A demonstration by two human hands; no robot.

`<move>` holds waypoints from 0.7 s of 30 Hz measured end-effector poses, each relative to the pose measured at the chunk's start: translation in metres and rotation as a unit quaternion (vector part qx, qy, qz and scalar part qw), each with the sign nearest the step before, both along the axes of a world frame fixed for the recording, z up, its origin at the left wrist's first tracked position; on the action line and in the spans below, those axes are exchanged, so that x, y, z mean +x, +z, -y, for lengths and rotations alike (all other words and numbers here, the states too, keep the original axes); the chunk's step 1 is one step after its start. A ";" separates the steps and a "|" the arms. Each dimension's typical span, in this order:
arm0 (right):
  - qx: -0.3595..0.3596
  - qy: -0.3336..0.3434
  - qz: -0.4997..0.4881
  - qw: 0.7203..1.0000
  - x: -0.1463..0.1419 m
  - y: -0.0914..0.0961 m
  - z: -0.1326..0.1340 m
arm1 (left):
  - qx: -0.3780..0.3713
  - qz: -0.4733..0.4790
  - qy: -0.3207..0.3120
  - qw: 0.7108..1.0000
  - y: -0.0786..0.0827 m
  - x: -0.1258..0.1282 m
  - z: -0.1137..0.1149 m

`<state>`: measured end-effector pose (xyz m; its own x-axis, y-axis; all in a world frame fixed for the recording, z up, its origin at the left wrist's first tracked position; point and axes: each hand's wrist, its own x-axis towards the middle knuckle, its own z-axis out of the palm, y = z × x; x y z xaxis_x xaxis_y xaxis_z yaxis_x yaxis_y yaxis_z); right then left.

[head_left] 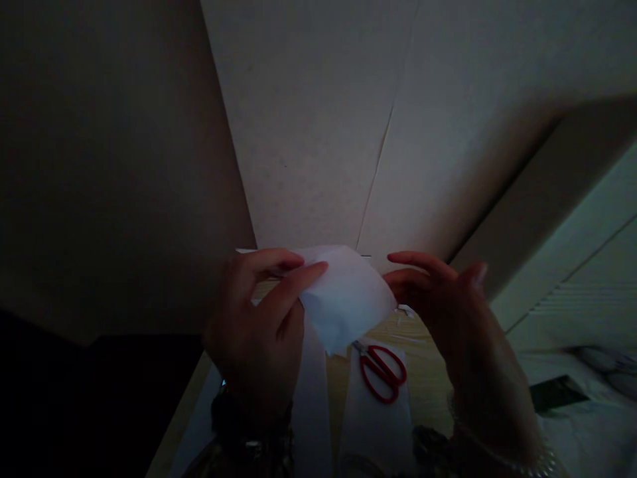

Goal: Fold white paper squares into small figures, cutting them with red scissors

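My left hand (263,318) pinches a piece of white paper (348,292) between thumb and fingers, holding it up above the table. The paper looks folded or cut, with a curved upper edge and a pointed lower end. At its right edge is my right hand (438,299), fingers apart and thumb raised; some fingertips reach behind the paper's edge, and whether they touch it I cannot tell. Below the paper, red-handled scissors (383,372) lie on a white paper strip (373,425), their blades partly hidden by the held paper.
More white paper (311,405) lies on the wooden table (428,372). Small paper scraps (405,310) are near its back edge. A pale wall (318,133) rises right behind the table. At right, a dark green item (560,393) rests on a pale surface. The scene is dim.
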<state>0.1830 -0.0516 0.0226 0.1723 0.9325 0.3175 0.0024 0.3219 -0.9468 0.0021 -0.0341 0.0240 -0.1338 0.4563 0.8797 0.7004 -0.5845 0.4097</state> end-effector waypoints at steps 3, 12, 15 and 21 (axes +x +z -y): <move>0.033 -0.033 0.060 0.997 0.005 -0.003 -0.003 | 0.005 -0.019 0.002 1.000 0.002 0.001 0.002; 0.145 -0.043 0.287 0.946 -0.012 0.009 0.011 | -0.043 -0.171 -0.069 0.982 0.003 -0.003 -0.008; 0.142 -0.060 0.360 0.920 -0.023 0.008 0.008 | -0.070 -0.228 -0.083 0.968 0.000 0.000 -0.010; 0.100 -0.089 0.328 0.935 -0.025 0.006 -0.003 | -0.055 -0.213 -0.104 0.970 0.004 0.002 -0.006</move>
